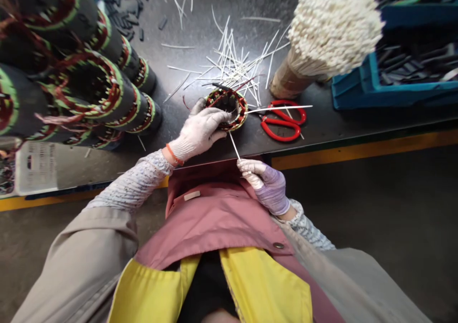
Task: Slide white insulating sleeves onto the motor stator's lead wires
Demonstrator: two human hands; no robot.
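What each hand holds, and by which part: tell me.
The right hand pinches a white strip near its lower end; the left hand is at the wound ring, its grip unclear.

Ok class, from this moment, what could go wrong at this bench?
The right hand pinches a white strip running to the wire ring; a hard tug might shift the ring. A second strip sticks out across the red scissors and could snag if they are picked up. The tall bundle of strips stands near the scissors; a bump might topple it.
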